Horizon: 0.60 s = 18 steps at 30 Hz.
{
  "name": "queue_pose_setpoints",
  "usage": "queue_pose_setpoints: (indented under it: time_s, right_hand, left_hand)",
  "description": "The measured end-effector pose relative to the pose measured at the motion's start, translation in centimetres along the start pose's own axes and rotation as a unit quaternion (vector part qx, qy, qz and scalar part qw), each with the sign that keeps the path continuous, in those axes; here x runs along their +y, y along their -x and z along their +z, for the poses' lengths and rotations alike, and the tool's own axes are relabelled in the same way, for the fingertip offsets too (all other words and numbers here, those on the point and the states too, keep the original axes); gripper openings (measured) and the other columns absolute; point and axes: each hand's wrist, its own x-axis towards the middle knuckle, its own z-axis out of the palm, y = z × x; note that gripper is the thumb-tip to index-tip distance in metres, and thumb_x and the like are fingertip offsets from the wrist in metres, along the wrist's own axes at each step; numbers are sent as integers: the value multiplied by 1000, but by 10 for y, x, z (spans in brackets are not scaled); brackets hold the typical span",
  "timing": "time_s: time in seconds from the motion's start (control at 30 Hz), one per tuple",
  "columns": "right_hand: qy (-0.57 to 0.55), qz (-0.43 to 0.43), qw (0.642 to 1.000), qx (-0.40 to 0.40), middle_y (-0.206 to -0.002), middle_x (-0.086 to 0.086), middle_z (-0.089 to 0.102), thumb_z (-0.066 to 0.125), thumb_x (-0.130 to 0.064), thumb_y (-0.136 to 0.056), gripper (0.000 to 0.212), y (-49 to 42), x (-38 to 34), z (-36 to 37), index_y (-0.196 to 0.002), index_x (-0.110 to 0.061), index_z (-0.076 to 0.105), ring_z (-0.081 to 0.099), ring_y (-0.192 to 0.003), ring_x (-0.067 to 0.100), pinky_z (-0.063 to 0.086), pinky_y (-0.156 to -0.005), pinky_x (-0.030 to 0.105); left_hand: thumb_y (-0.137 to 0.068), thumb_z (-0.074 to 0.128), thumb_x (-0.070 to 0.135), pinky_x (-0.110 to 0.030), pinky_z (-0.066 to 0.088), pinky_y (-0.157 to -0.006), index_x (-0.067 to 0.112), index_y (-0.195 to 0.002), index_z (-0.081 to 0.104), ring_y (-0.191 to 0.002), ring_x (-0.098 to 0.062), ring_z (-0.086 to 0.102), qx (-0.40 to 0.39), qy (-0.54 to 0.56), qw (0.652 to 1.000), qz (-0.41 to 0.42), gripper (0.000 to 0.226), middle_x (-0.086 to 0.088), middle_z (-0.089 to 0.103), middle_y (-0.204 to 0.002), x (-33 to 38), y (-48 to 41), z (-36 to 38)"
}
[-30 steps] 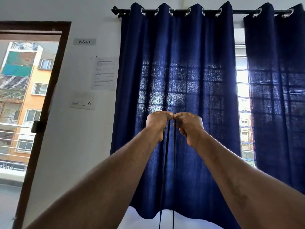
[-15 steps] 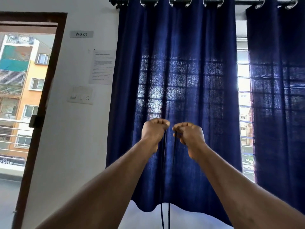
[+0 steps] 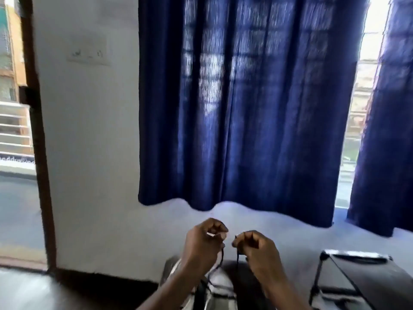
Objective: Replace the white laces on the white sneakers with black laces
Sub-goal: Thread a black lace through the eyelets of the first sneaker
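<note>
head | black lace (image 3: 237,258) thin, 2 strands | L hand (image 3: 201,245), R hand (image 3: 260,251) pinch

Left hand (image 3: 202,245), right hand (image 3: 259,250) close, fingers (image 3: 250,237) pinching (black lace (image 3: 237,258))

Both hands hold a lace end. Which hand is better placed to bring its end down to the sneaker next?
Probably the left hand: it is right over the sneaker, and its lace runs down to it. The right hand is slightly to the side.
</note>
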Motion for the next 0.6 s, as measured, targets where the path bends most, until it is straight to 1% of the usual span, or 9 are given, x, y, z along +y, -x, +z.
queue_pose_setpoints:
  time_s: [0.07,0.13,0.17,0.2,0.23,0.3,0.37,0.47,0.6]
  right_hand:
    - [11,8,1000,-2,-83,-14,77,76,-13,-86,14,10,26,9,-78,-24,77,71,-81,3,53,-78,25]
    - [9,14,1000,-1,-79,-15,76,80,-16,-86,12,16,47,16,-77,-22,77,69,-75,-3,49,-69,17]
    - [5,19,1000,2,-77,-15,76,81,-14,-85,12,18,57,20,-76,-21,77,68,-72,-4,47,-66,14]
    - [2,25,1000,3,-75,-15,76,81,-12,-85,13,19,66,24,-75,-21,77,67,-70,-5,46,-64,10]
    - [4,32,999,2,-75,-16,76,81,-12,-85,14,20,73,27,-75,-21,78,67,-70,-5,45,-63,8]
    - [9,53,999,-7,-77,-17,76,79,-9,-86,18,24,89,36,-76,-23,78,68,-73,-5,46,-66,9]
    - [11,66,998,-17,-81,-16,77,73,-2,-86,25,24,102,40,-77,-24,78,69,-78,-3,49,-75,17]
    - [5,85,996,-39,-83,-14,78,69,2,-86,27,27,115,45,-78,-22,79,71,-83,2,55,-83,28]
    - [-23,54,998,-39,-88,-10,78,72,-2,-87,20,29,128,50,-81,-20,77,71,-89,8,55,-89,33]
  left_hand:
    - [-87,64,-9,-27,49,-60,24,-77,77,-60,-10,63,-18,-61,998,-21,37,8,69,-70,-25,10,1]
    - [-85,66,1,-11,43,-60,32,-80,79,-62,6,63,-35,-162,986,-16,34,20,69,-67,-45,17,4]
    - [-84,65,6,-6,40,-59,34,-81,80,-67,10,64,-44,-207,977,-18,31,24,68,-67,-54,19,4]
    - [-85,62,10,-5,40,-62,35,-83,80,-74,11,65,-56,-241,969,-20,31,25,69,-70,-62,22,5]
    - [-86,58,13,-9,45,-67,38,-86,80,-81,6,68,-68,-274,959,-16,33,23,72,-76,-67,24,7]
    - [-84,51,20,-25,54,-82,41,-94,79,-95,-7,70,-79,-336,939,6,37,16,78,-96,-77,29,11]
    - [-84,52,23,-33,54,-87,41,-103,79,-102,-16,68,-79,-393,915,46,37,9,77,-105,-80,33,15]
    - [-85,52,30,-36,49,-92,42,-108,77,-106,-21,64,-60,-462,882,66,37,7,76,-106,-81,36,16]
    - [-87,53,39,-40,42,-103,41,-109,76,-116,-21,56,-33,-494,868,43,31,9,75,-106,-89,36,10]
